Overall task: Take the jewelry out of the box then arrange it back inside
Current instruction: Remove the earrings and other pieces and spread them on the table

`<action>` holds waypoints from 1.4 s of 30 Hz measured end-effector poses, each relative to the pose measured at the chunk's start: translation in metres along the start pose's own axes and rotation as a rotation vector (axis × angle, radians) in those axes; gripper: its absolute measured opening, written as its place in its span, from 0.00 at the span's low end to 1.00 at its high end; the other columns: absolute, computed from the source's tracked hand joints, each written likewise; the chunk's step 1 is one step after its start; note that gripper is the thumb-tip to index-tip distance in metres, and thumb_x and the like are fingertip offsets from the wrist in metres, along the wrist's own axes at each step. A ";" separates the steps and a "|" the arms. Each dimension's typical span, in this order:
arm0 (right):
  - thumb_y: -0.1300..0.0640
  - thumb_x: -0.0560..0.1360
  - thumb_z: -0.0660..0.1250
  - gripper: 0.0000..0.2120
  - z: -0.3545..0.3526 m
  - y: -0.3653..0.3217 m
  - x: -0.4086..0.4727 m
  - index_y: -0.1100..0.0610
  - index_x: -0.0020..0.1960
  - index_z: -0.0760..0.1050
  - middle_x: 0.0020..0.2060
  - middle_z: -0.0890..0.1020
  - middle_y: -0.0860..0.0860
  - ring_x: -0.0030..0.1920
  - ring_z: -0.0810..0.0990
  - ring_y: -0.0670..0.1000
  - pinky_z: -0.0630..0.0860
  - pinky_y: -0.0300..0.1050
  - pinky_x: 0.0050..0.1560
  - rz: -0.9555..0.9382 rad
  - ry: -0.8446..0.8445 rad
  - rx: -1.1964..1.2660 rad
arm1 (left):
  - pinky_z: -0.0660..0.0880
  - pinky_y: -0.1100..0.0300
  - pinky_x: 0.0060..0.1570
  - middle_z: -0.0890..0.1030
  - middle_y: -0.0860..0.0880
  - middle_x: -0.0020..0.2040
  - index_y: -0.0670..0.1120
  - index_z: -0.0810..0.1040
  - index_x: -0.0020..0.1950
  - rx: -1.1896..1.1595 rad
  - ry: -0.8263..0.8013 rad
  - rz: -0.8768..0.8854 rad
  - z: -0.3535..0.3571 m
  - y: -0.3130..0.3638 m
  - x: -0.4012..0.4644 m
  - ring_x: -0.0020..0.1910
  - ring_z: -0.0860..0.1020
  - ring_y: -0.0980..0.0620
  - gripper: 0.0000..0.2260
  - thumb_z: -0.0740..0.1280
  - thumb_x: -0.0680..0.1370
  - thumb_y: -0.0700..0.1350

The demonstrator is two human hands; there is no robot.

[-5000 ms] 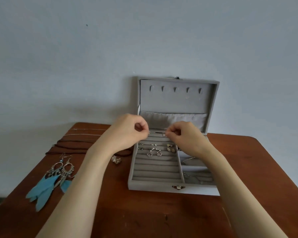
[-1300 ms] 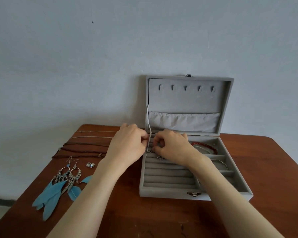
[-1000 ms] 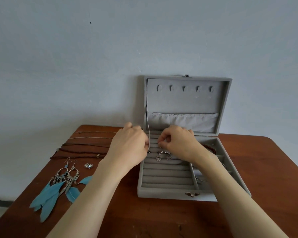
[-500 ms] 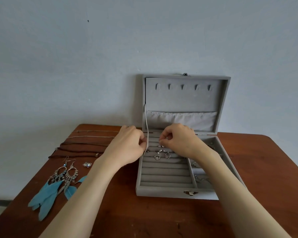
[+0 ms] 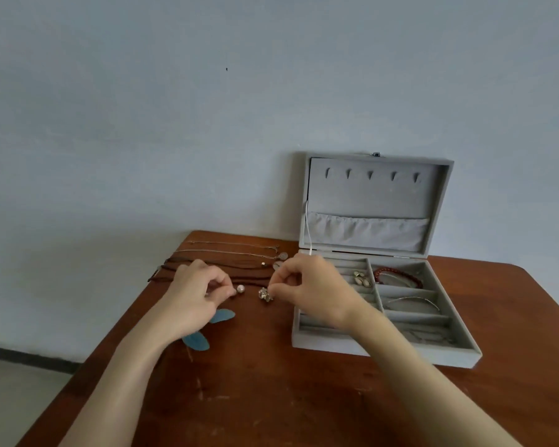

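Pinching a small pearl earring [image 5: 240,289] between thumb and fingertip, the left hand [image 5: 197,295] hovers low over the wooden table [image 5: 271,398], left of the open grey jewelry box [image 5: 378,348]. The right hand [image 5: 310,290] pinches a small silver cluster earring [image 5: 265,294] just beside the pearl one; whether either piece touches the table cannot be told. Behind both hands lie thin chain necklaces [image 5: 233,248] and dark brown cord necklaces [image 5: 246,269]. Blue feathers [image 5: 221,316] show beneath the left wrist. Inside the box, a red bead bracelet [image 5: 397,274] occupies the far right compartment, a silver bangle [image 5: 410,301] the next one toward the camera, and gold-toned earrings [image 5: 360,279] sit on the ring rolls.
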State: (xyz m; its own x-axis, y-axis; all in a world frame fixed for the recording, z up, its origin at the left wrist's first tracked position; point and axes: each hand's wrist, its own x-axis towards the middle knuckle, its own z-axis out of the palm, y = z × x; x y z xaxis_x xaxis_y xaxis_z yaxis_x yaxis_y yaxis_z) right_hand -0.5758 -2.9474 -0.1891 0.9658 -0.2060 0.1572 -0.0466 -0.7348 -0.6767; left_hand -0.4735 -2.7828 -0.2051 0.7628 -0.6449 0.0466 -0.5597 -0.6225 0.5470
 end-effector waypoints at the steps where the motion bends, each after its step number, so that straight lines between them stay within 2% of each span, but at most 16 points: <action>1: 0.54 0.72 0.69 0.03 0.008 -0.003 0.001 0.51 0.40 0.80 0.34 0.72 0.42 0.35 0.70 0.41 0.67 0.36 0.42 -0.009 -0.009 -0.063 | 0.65 0.58 0.54 0.68 0.58 0.46 0.57 0.73 0.40 -0.003 0.018 -0.020 -0.003 -0.007 -0.002 0.54 0.67 0.53 0.07 0.63 0.77 0.48; 4: 0.52 0.73 0.66 0.05 0.027 -0.009 0.007 0.51 0.45 0.81 0.39 0.72 0.44 0.48 0.71 0.47 0.65 0.46 0.56 -0.037 -0.018 -0.270 | 0.67 0.55 0.56 0.67 0.59 0.45 0.57 0.74 0.39 -0.018 0.043 -0.048 -0.006 -0.017 -0.006 0.54 0.68 0.52 0.07 0.64 0.77 0.47; 6: 0.52 0.74 0.65 0.06 0.035 -0.012 0.011 0.50 0.46 0.80 0.46 0.76 0.48 0.55 0.70 0.51 0.61 0.50 0.59 -0.032 -0.007 -0.365 | 0.66 0.55 0.58 0.67 0.57 0.46 0.56 0.75 0.41 0.003 0.020 -0.043 -0.001 -0.015 -0.006 0.54 0.66 0.52 0.06 0.64 0.77 0.48; 8: 0.51 0.74 0.65 0.06 0.040 -0.014 0.016 0.49 0.46 0.80 0.49 0.77 0.49 0.56 0.70 0.52 0.60 0.50 0.59 -0.025 0.000 -0.413 | 0.65 0.55 0.59 0.67 0.56 0.47 0.56 0.74 0.42 0.038 0.020 -0.035 0.002 -0.014 -0.005 0.55 0.65 0.53 0.04 0.64 0.77 0.49; 13: 0.49 0.73 0.65 0.07 0.056 -0.023 0.024 0.48 0.47 0.81 0.48 0.78 0.49 0.55 0.70 0.52 0.58 0.49 0.55 -0.057 0.030 -0.438 | 0.64 0.55 0.59 0.66 0.53 0.47 0.56 0.73 0.44 0.123 0.062 -0.106 -0.005 -0.028 -0.006 0.57 0.63 0.51 0.02 0.63 0.77 0.50; 17: 0.50 0.74 0.64 0.08 0.070 -0.033 0.033 0.49 0.48 0.81 0.49 0.78 0.50 0.55 0.70 0.53 0.58 0.51 0.57 -0.082 0.011 -0.463 | 0.64 0.55 0.58 0.65 0.53 0.47 0.56 0.73 0.44 0.153 0.029 -0.149 -0.007 -0.032 -0.007 0.59 0.64 0.49 0.03 0.63 0.77 0.49; 26: 0.52 0.76 0.62 0.09 0.085 -0.036 0.037 0.50 0.49 0.81 0.48 0.79 0.50 0.53 0.71 0.53 0.58 0.52 0.58 -0.066 0.009 -0.467 | 0.63 0.55 0.57 0.66 0.52 0.49 0.55 0.73 0.44 0.144 0.009 -0.159 -0.007 -0.031 -0.007 0.60 0.63 0.49 0.03 0.62 0.78 0.49; 30: 0.53 0.76 0.61 0.10 0.083 -0.036 0.036 0.50 0.49 0.81 0.48 0.79 0.50 0.53 0.71 0.53 0.57 0.51 0.56 -0.073 0.017 -0.466 | 0.63 0.54 0.59 0.67 0.51 0.50 0.54 0.77 0.48 0.124 0.017 -0.158 -0.007 -0.033 -0.007 0.62 0.63 0.48 0.04 0.62 0.78 0.48; 35: 0.52 0.76 0.62 0.09 0.066 -0.035 0.027 0.47 0.49 0.81 0.48 0.78 0.48 0.54 0.71 0.52 0.56 0.49 0.53 -0.058 0.082 -0.435 | 0.68 0.53 0.59 0.70 0.50 0.50 0.51 0.78 0.49 0.073 0.140 -0.124 -0.009 -0.031 -0.006 0.60 0.66 0.48 0.06 0.62 0.78 0.45; 38: 0.51 0.75 0.63 0.07 0.044 -0.029 0.015 0.47 0.47 0.80 0.40 0.73 0.43 0.51 0.72 0.49 0.58 0.46 0.53 -0.040 0.155 -0.365 | 0.70 0.51 0.59 0.75 0.49 0.51 0.50 0.78 0.49 -0.013 0.275 -0.044 -0.010 -0.022 -0.005 0.57 0.71 0.48 0.05 0.63 0.77 0.44; 40: 0.52 0.75 0.63 0.06 0.025 -0.019 0.005 0.48 0.45 0.80 0.35 0.71 0.40 0.46 0.74 0.47 0.63 0.47 0.54 -0.013 0.213 -0.289 | 0.70 0.57 0.54 0.76 0.51 0.48 0.52 0.78 0.48 -0.070 0.346 0.038 -0.007 -0.010 -0.006 0.53 0.72 0.51 0.04 0.64 0.77 0.45; 42: 0.54 0.75 0.64 0.06 0.004 -0.007 -0.005 0.49 0.43 0.79 0.31 0.72 0.39 0.38 0.73 0.44 0.70 0.51 0.54 0.036 0.266 -0.198 | 0.66 0.67 0.47 0.73 0.56 0.44 0.55 0.76 0.46 -0.106 0.356 0.132 0.000 0.007 -0.008 0.50 0.70 0.56 0.04 0.64 0.76 0.46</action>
State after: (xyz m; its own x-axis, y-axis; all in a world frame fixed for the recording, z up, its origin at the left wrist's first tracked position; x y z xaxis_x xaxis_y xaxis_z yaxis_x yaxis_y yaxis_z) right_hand -0.5794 -2.9387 -0.1887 0.8637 -0.3763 0.3354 -0.1532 -0.8299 -0.5366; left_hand -0.4833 -2.7820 -0.2019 0.7618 -0.5101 0.3993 -0.6379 -0.4835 0.5994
